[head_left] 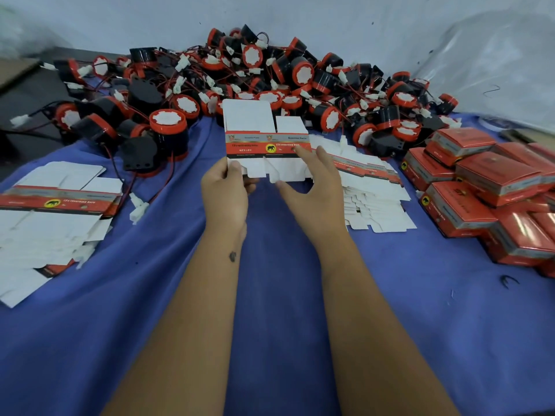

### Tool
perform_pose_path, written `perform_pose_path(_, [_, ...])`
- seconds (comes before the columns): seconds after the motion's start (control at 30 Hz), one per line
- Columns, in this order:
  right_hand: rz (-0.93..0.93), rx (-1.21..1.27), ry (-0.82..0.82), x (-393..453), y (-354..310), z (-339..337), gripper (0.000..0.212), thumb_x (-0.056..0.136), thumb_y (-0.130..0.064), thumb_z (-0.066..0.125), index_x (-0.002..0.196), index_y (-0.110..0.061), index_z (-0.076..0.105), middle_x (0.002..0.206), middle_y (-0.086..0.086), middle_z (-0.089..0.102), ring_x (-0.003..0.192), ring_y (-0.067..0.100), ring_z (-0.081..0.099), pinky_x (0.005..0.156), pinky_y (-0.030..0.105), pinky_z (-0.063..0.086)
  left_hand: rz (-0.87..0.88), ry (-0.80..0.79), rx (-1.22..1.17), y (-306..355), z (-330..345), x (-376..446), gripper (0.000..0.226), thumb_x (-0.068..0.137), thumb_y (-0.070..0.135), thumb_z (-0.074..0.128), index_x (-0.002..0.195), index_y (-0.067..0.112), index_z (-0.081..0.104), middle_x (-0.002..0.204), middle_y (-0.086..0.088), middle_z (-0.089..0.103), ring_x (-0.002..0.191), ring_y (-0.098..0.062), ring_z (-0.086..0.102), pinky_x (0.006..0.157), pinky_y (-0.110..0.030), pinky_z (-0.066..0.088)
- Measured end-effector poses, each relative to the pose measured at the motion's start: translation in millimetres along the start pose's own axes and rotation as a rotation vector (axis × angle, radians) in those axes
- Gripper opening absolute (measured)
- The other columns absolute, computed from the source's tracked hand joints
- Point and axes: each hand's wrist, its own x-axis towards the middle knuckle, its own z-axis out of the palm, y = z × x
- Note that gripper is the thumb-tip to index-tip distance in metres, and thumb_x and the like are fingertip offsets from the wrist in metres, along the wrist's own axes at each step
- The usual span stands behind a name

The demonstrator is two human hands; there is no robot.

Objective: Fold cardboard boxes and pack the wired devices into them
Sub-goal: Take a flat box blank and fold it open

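A flat, unfolded cardboard box, white with a red and grey printed band, is held upright above the blue cloth at the centre. My left hand pinches its lower left corner. My right hand grips its right side, fingers on the printed band and thumb under the lower flaps. Behind it lies a big heap of red-and-black wired devices with white connectors.
A stack of flat boxes lies at the left and another stack of flat boxes just right of my right hand. Several closed red boxes are piled at the right. A blue cloth covers the table.
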Motion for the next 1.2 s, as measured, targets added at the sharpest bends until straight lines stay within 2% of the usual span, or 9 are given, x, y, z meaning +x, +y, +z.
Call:
perform_pose_path(0.17, [0.000, 0.106, 0.088, 0.2, 2.2, 3.8, 0.043, 0.086, -0.025, 0.075, 0.127, -0.018, 0.065, 0.147, -0.009, 0.048, 0.134, -0.003, 0.038, 0.107, 0.012, 0.028, 0.050, -0.021, 0.076, 2.0, -7.9, 1.2, 0.032, 0.104, 0.013, 0.040, 0.092, 0.024, 0.068, 0.085, 0.005, 0.069, 0.066, -0.001, 0.061, 0.061, -0.018, 0.050])
perform_pose_path(0.33, [-0.004, 0.213, 0.203, 2.0, 4.4, -2.7, 0.006, 0.089, -0.028, 0.071, 0.094, -0.030, 0.072, 0.090, -0.034, 0.063, 0.095, -0.017, 0.054, 0.082, 0.003, 0.040, 0.175, -0.090, 0.322, 1.2, -3.4, -6.3, 0.028, 0.103, 0.009, 0.040, 0.108, 0.018, 0.067, 0.102, 0.003, 0.071, 0.062, 0.005, 0.063, 0.061, -0.014, 0.054])
perform_pose_path(0.4, [-0.024, 0.208, 0.255, 1.9, 2.9, -4.0, 0.007, 0.090, -0.027, 0.070, 0.087, -0.033, 0.070, 0.096, -0.032, 0.065, 0.098, -0.013, 0.055, 0.082, 0.006, 0.040, 0.189, -0.104, 0.384, 1.0, -0.9, -10.2, 0.025, 0.101, 0.008, 0.044, 0.100, 0.018, 0.067, 0.089, 0.004, 0.071, 0.063, 0.000, 0.067, 0.059, -0.014, 0.053])
perform_pose_path(0.47, [-0.026, 0.196, 0.264, 2.4, 2.4, -2.9, 0.005, 0.090, -0.024, 0.070, 0.090, -0.023, 0.075, 0.125, -0.016, 0.063, 0.119, -0.011, 0.047, 0.090, 0.011, 0.039, 0.168, -0.103, 0.421, 1.7, 0.2, -12.3, 0.023, 0.098, 0.009, 0.046, 0.091, 0.019, 0.065, 0.078, 0.005, 0.069, 0.067, -0.010, 0.070, 0.066, -0.028, 0.059])
perform_pose_path(0.6, [-0.109, 0.103, 0.221, 0.4, 1.4, -0.4, 0.012, 0.090, -0.023, 0.070, 0.096, -0.014, 0.076, 0.149, 0.002, 0.044, 0.123, -0.012, 0.030, 0.094, -0.002, 0.023, 0.126, -0.044, 0.487, 3.1, -1.0, -11.0, 0.021, 0.092, 0.009, 0.048, 0.086, 0.005, 0.068, 0.075, -0.005, 0.070, 0.076, -0.027, 0.069, 0.074, -0.050, 0.057])
perform_pose_path(0.73, [-0.151, 0.066, 0.216, -0.4, -3.0, -1.4, 0.017, 0.089, -0.022, 0.071, 0.103, -0.013, 0.077, 0.143, 0.008, 0.051, 0.119, 0.001, 0.037, 0.102, 0.022, 0.034, 0.189, -0.065, 0.624, 2.2, -0.2, -14.1, 0.024, 0.092, 0.017, 0.050, 0.078, 0.002, 0.064, 0.072, -0.010, 0.066, 0.069, -0.026, 0.062, 0.060, -0.042, 0.050])
perform_pose_path(0.87, [-0.318, -0.038, 0.129, -5.8, -12.0, 9.9, 0.020, 0.088, -0.021, 0.071, 0.104, -0.012, 0.077, 0.115, 0.006, 0.072, 0.108, 0.029, 0.062, 0.096, 0.027, 0.040, 0.258, -0.100, 0.814, 0.8, 5.4, -23.2, 0.032, 0.095, 0.020, 0.047, 0.063, 0.021, 0.047, 0.061, 0.004, 0.048, 0.056, -0.015, 0.043, 0.049, -0.028, 0.026])
perform_pose_path(1.07, [-0.216, 0.066, 0.037, -6.0, -7.8, 6.1, 0.029, 0.090, -0.028, 0.070, 0.117, -0.018, 0.071, 0.124, -0.004, 0.067, 0.117, 0.012, 0.056, 0.103, 0.026, 0.040, 0.198, -0.008, 0.685, 3.7, 3.6, -18.1, 0.048, 0.105, 0.033, 0.037, 0.058, 0.024, 0.045, 0.062, 0.003, 0.050, 0.057, -0.012, 0.044, 0.050, -0.032, 0.026])
perform_pose_path(1.2, [-0.205, 0.069, 0.031, -3.5, -4.8, 5.9, 0.033, 0.085, -0.007, 0.070, 0.117, -0.016, 0.071, 0.124, -0.002, 0.065, 0.119, 0.013, 0.052, 0.105, 0.023, 0.039, 0.195, -0.001, 0.644, 2.7, 1.7, -16.6, 0.040, 0.096, 0.023, 0.049, 0.058, 0.009, 0.045, 0.060, -0.011, 0.049, 0.054, -0.019, 0.042, 0.050, -0.034, 0.027])
